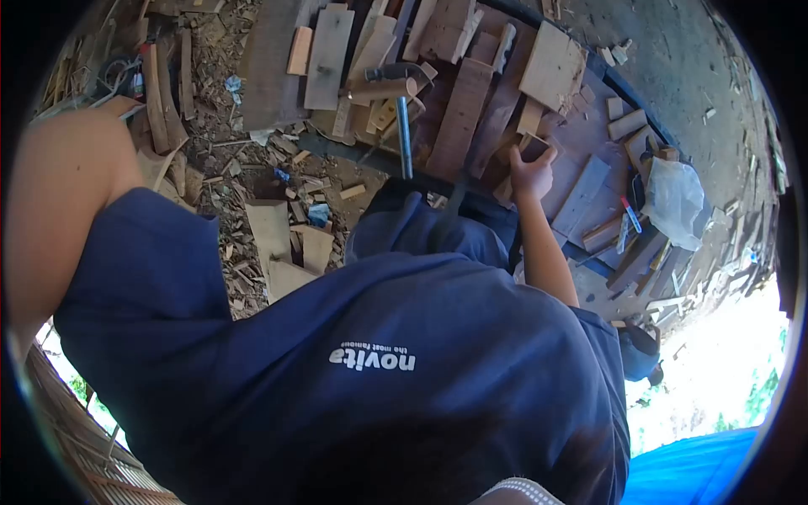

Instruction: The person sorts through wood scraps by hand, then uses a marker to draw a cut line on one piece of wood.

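Note:
My right hand (532, 172) is closed around a small dark wooden block (534, 149) with a pale edge, low over the work surface (593, 126). Just beyond it lies a pale, squarish board (553, 69). Long brown planks (460, 118) lie to the left of this hand. Further left, a blue metal shaft (405, 139) stands out from a pile of wood pieces, close to a rounded wooden piece (383, 90). My left arm (76, 185) is raised and bent at the left edge; its hand is outside the view.
A clear plastic bag (675, 202) and a red-and-blue pen (631, 215) lie to the right among offcuts. Wood scraps (244, 168) and torn cardboard (269, 236) cover the ground at left. Another person (640, 352) is partly visible at far right. A blue sheet (694, 467) fills the lower right corner.

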Demonstrator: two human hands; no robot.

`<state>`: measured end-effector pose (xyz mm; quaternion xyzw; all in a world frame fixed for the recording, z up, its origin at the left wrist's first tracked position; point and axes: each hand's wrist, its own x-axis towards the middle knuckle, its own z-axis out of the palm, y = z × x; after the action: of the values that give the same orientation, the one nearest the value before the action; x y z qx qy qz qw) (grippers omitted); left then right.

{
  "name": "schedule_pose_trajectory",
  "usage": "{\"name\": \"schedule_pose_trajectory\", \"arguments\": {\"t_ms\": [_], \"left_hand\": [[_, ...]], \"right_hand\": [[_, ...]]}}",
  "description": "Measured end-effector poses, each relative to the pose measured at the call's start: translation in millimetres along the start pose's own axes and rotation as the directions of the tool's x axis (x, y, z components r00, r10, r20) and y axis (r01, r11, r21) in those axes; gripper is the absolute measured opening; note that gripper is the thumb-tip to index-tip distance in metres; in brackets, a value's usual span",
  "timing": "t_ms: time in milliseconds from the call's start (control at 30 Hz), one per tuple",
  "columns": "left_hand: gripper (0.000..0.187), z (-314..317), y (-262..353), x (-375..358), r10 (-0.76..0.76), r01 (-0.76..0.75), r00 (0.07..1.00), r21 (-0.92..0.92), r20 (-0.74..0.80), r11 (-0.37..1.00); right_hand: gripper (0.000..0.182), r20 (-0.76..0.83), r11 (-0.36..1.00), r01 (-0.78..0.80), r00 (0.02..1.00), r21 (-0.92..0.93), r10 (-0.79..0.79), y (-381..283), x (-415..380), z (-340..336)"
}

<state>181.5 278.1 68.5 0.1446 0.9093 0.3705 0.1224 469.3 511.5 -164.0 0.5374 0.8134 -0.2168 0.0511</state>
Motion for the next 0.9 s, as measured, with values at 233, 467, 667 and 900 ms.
{"name": "schedule_pose_trajectory", "arguments": {"t_ms": [233,467,667,900], "left_hand": [[0.031,-20,-11,18,0.016,-0.015,1.000,0.029,-0.018,0.999],[0.034,-16,-24,20,-0.045,0.046,0.997,0.002,-0.059,0.999],[0.036,-16,-38,42,-0.067,0.068,0.995,0.008,-0.078,0.998],[0.040,-44,-34,98,-0.045,0.056,0.989,0.073,-0.144,0.996]], "right_hand": [[0.087,-0.004,0.999,-0.003,1.000,0.041,0.003,1,-2,-2],[0.082,-0.044,1.000,0.018,0.999,0.003,-0.018,6,1,3],[0.082,-0.022,1.000,0.000,1.000,-0.028,-0.001,5,4,4],[0.081,-0.029,1.000,-0.009,1.000,-0.004,0.009,1,2,1]]}}
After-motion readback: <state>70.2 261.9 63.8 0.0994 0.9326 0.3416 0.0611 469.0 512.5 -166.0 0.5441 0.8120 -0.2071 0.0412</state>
